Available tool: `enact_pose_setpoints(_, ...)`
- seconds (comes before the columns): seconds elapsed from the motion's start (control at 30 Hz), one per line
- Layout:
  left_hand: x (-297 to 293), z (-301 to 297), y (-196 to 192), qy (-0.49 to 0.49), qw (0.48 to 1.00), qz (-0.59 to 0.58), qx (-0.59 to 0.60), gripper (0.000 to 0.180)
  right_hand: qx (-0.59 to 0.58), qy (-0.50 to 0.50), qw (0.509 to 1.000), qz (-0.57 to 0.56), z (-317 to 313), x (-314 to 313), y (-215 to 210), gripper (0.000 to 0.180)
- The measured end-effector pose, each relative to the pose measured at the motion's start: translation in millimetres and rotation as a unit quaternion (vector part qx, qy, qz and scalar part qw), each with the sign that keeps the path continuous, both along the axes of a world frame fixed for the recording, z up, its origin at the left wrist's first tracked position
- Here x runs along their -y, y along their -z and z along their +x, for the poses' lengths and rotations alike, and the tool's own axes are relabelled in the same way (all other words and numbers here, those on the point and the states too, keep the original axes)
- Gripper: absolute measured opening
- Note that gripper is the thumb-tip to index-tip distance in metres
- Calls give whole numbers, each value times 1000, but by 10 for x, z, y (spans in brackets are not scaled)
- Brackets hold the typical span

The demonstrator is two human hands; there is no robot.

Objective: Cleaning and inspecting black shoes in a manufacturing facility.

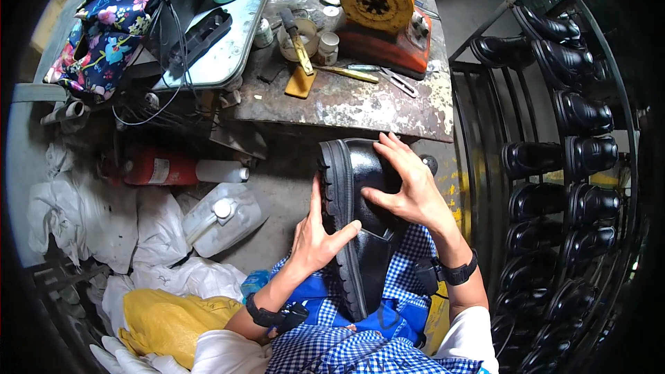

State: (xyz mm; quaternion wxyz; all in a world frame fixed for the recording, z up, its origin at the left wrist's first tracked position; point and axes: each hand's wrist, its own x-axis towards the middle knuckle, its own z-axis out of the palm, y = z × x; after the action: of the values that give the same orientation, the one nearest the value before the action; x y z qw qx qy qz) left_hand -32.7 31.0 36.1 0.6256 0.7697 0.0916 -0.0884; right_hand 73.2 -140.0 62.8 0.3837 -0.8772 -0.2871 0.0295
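Black boot (pixel 360 215) taken as reference for all positions. It lies on its side across the person's lap, on the blue-and-white checked apron (pixel 360 346). Long axis runs roughly near-to-far: one end toward the person's body, the other rising toward the rusty workbench (pixel 360 107) beyond. Which end is toe and which heel cannot be told for certain. The ridged sole faces the person's left; the glossy upper faces right and upward.

Left hand (pixel 315 235): on the sole side of the boot, fingers spread, index finger laid across the sole edge, thumb pointing up along the tread. Pressed against the boot, not curled round it.

Right hand (pixel 409 183): on the upper side, palm flat on the glossy leather, fingers splayed toward the far end, thumb reaching back to the sole. Open, bracing hold; the boot is steadied between both hands.

Beyond the boot's far end: the workbench, bearing a brush (pixel 299 52) and an orange machine (pixel 384 21). Right of the boot: a metal rack (pixel 478 166) holding rows of black boots. Left of the boot: a white plastic jug (pixel 223 218) and white rags (pixel 104 215) on the floor.
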Motion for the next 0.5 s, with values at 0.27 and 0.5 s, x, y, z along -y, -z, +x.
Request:
enact_pose_setpoints(0.27,42,15,-50,8,1000,25,8,97,2,19,1000,25,-49,9,36,60)
enact_pose_setpoints(0.5,57,22,-92,11,999,36,-8,98,-40,13,998,54,-43,44,72,60)
